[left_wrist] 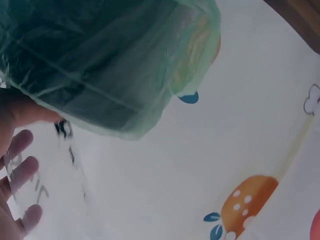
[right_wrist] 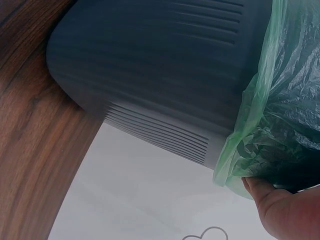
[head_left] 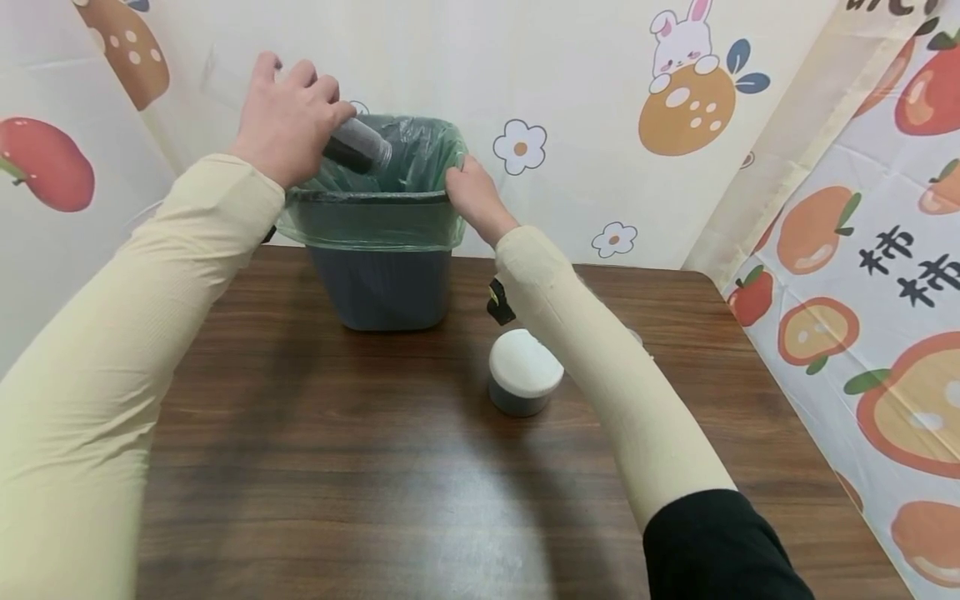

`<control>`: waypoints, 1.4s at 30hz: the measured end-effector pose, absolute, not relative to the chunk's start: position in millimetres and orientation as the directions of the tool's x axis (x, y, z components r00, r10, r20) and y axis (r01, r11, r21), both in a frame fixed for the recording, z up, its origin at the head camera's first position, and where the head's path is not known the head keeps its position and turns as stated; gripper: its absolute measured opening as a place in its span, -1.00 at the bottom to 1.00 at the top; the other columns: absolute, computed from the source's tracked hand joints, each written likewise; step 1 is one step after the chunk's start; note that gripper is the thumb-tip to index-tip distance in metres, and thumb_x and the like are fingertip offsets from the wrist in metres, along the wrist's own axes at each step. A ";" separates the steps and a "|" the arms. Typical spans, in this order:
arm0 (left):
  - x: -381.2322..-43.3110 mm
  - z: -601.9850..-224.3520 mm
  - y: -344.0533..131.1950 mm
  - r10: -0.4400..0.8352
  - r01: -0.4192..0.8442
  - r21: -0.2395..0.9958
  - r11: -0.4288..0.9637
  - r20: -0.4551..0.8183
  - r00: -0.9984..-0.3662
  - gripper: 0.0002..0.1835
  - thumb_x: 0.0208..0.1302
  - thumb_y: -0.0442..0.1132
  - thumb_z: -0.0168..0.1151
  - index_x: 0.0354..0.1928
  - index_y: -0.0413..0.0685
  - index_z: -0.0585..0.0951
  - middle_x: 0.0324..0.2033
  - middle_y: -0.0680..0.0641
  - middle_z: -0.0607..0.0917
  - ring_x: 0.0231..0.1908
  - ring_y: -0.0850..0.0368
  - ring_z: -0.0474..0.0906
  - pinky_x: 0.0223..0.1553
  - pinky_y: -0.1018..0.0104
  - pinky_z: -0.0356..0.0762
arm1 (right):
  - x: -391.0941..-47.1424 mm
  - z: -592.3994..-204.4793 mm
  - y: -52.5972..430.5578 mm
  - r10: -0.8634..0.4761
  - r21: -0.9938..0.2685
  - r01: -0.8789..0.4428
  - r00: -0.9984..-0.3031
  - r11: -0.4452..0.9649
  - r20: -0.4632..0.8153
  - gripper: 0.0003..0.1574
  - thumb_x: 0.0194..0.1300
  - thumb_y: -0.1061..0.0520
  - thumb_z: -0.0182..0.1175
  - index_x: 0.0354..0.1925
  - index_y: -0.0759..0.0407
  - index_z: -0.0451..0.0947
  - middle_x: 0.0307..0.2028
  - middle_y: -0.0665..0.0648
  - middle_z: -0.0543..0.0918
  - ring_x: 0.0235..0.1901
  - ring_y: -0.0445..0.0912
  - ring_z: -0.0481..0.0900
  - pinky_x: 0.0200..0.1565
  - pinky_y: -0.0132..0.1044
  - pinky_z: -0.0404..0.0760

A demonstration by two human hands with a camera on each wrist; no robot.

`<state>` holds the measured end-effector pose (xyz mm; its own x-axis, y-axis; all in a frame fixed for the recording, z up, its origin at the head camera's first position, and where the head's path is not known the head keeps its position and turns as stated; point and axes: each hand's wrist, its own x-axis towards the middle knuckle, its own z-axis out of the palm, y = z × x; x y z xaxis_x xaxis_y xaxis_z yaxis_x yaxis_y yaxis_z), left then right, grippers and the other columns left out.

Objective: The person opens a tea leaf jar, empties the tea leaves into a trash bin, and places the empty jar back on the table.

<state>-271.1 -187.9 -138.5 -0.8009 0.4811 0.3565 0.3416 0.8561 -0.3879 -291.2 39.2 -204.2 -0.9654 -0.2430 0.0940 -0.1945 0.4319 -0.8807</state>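
My left hand (head_left: pixel 292 121) holds a clear cylindrical bottle (head_left: pixel 363 143) with dark contents at its lower end. It is tilted over the trash bin (head_left: pixel 378 287), its mouth facing right and down. In the left wrist view, fingers (left_wrist: pixel 25 172) wrap the clear bottle wall, which has black markings. A green plastic liner bag (head_left: pixel 375 221) is folded over the bin's rim. At the rim's right side, my right hand (head_left: pixel 476 196) pinches the liner and rim; in the right wrist view, thumb and finger (right_wrist: pixel 262 192) meet at the liner's edge.
A round tub with a white lid (head_left: pixel 527 362) stands on the brown wooden table (head_left: pixel 360 467), left of the right forearm. A small pale thing (head_left: pixel 636 336) shows partly behind that forearm. Printed cloth (head_left: pixel 585 108) hangs behind the bin and along both sides.
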 end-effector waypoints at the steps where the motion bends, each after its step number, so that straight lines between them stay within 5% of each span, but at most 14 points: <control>1: -271.1 -138.7 -187.9 0.484 0.341 -0.392 0.855 0.364 -0.796 -0.46 -0.03 -0.54 0.20 0.09 -0.17 0.47 -0.15 -0.31 0.44 -0.08 -0.29 0.26 0.04 -0.29 0.11 | -291.3 -204.3 39.2 -0.245 -0.882 -0.195 -0.965 0.430 0.094 -0.52 0.46 0.12 -0.36 0.21 0.25 0.25 0.00 0.20 0.41 -0.02 -0.12 0.35 0.10 -0.31 0.36; 11: -272.2 -139.8 -187.2 0.465 0.339 -0.355 0.871 0.373 -0.803 -0.49 -0.08 -0.55 0.19 0.02 -0.24 0.44 -0.15 -0.32 0.42 -0.07 -0.31 0.25 0.05 -0.29 0.10 | -291.6 -204.2 39.6 -0.242 -0.881 -0.194 -0.966 0.431 0.094 -0.52 0.45 0.13 -0.35 0.22 0.24 0.25 0.04 0.21 0.42 0.00 -0.12 0.35 0.10 -0.30 0.36; 16: -272.7 -141.4 -187.0 0.440 0.328 -0.327 0.886 0.378 -0.814 -0.53 -0.06 -0.47 0.23 -0.01 -0.29 0.40 -0.18 -0.34 0.40 -0.14 -0.32 0.25 -0.13 -0.25 0.19 | -291.4 -203.9 39.2 -0.244 -0.879 -0.203 -0.964 0.433 0.102 -0.51 0.45 0.13 -0.35 0.24 0.24 0.25 0.04 0.22 0.42 0.01 -0.11 0.36 0.10 -0.32 0.35; 22: -275.5 -142.8 -187.9 0.440 0.319 -0.341 0.884 0.380 -0.813 -0.55 -0.03 -0.49 0.20 -0.01 -0.32 0.40 -0.15 -0.36 0.40 -0.09 -0.33 0.27 -0.03 -0.30 0.17 | -291.4 -203.9 37.7 -0.246 -0.878 -0.196 -0.965 0.437 0.093 -0.50 0.45 0.12 -0.34 0.26 0.20 0.23 0.11 0.17 0.41 0.04 -0.14 0.34 0.13 -0.32 0.34; 34: -278.0 -144.4 -181.0 0.475 0.338 -0.373 0.864 0.382 -0.793 -0.57 0.02 -0.53 0.16 0.01 -0.27 0.42 -0.14 -0.36 0.43 -0.07 -0.32 0.31 -0.03 -0.28 0.23 | -291.8 -203.6 37.3 -0.240 -0.875 -0.189 -0.967 0.446 0.086 -0.53 0.45 0.11 -0.36 0.21 0.21 0.24 -0.04 0.13 0.41 -0.02 -0.13 0.35 0.07 -0.33 0.37; 42: -280.3 -146.2 -180.4 0.452 0.320 -0.356 0.878 0.398 -0.798 -0.53 0.07 -0.53 0.14 0.09 -0.24 0.43 -0.11 -0.35 0.43 -0.04 -0.31 0.30 0.04 -0.26 0.16 | -290.0 -203.9 37.6 -0.242 -0.885 -0.173 -0.968 0.432 0.071 -0.51 0.46 0.09 -0.36 0.25 0.19 0.22 0.15 0.17 0.39 0.05 -0.13 0.34 0.13 -0.29 0.35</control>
<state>-280.3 -180.4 -146.2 -0.7980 0.4522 0.3984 0.3197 0.8780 -0.3563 -290.0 37.6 -203.9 -0.9677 -0.2420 0.0708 -0.1728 0.4317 -0.8853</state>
